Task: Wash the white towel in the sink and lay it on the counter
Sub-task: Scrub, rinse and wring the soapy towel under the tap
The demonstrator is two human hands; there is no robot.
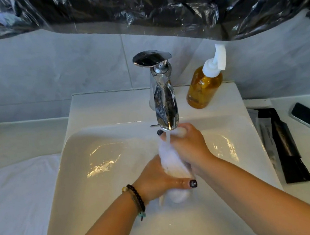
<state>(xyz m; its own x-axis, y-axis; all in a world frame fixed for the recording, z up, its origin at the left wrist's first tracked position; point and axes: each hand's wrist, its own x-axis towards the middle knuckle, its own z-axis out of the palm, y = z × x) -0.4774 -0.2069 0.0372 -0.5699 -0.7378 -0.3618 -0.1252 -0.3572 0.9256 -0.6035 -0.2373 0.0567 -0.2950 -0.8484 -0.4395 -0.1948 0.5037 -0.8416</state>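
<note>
I am wringing a white towel (170, 162) over a glossy white sink (105, 162), my nails showing black polish. A dark beaded bracelet (137, 199) with a turquoise charm is circling my left wrist. A chrome faucet (163, 100) is gleaming beside an amber soap bottle (203, 88) with a white pump. Black plastic sheeting (155, 2) is hanging above pale grey tiles (47, 72).
</note>
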